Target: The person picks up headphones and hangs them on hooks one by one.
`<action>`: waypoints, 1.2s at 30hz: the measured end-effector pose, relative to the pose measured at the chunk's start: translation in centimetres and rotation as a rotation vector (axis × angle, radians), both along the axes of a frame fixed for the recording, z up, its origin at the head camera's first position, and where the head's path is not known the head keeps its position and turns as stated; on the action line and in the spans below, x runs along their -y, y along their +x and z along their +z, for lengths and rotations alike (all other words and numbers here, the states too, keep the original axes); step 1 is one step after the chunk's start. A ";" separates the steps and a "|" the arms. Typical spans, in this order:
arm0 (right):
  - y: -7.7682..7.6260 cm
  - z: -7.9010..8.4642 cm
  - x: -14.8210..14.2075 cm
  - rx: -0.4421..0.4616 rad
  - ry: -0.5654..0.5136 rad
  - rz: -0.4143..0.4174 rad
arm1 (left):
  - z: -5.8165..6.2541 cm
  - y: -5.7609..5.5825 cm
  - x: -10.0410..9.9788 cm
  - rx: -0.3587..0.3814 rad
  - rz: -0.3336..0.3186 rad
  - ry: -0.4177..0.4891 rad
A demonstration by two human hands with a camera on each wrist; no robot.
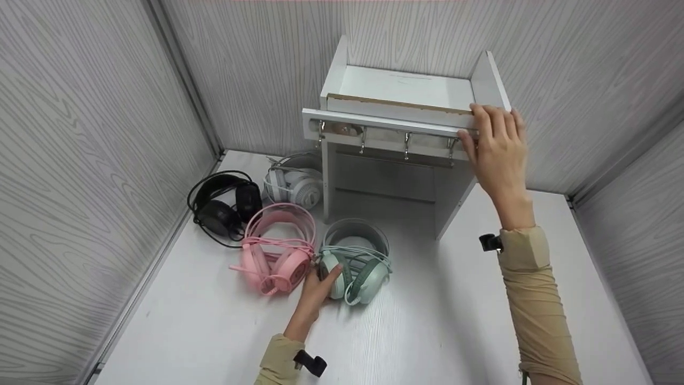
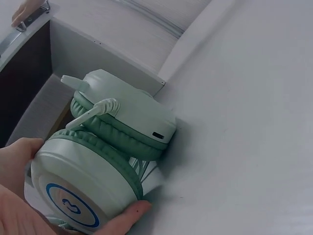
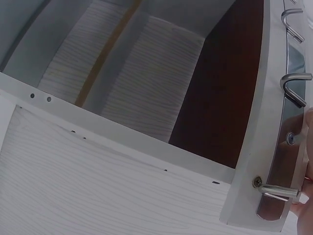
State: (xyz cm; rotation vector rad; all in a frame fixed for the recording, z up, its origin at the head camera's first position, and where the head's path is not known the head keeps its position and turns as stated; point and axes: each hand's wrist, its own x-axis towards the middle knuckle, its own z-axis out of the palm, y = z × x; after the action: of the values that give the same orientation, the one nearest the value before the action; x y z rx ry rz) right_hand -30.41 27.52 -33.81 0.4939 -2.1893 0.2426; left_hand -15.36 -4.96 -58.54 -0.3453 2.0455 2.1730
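One pair of green headphones, left earcup held between curled fingers and thumb of the left hand, the nearer hand; headband pointing ahead from that grip. Just left: pink headphones. Farther ahead-left: black headphones. Ahead: white headphones. Ahead-right, in the way: shelf; hook rail gripped by the right hand.
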 end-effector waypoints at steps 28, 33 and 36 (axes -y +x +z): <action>-0.5 -0.6 0.1 0.018 -0.015 0.014 | -0.1 0.6 -1.2 -0.028 -0.078 0.032; -0.5 -0.7 -0.1 0.012 -0.013 0.015 | 0.1 1.0 -0.8 -0.134 -0.095 0.018; -0.4 -0.6 -0.2 0.010 -0.011 0.015 | 0.3 1.3 -0.5 -0.159 -0.115 0.071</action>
State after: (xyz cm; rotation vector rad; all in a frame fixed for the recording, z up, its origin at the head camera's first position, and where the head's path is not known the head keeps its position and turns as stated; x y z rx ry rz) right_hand -30.85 27.72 -34.43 0.5037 -2.1938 0.2661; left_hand -14.11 -4.43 -58.20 -0.0466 2.0040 2.2605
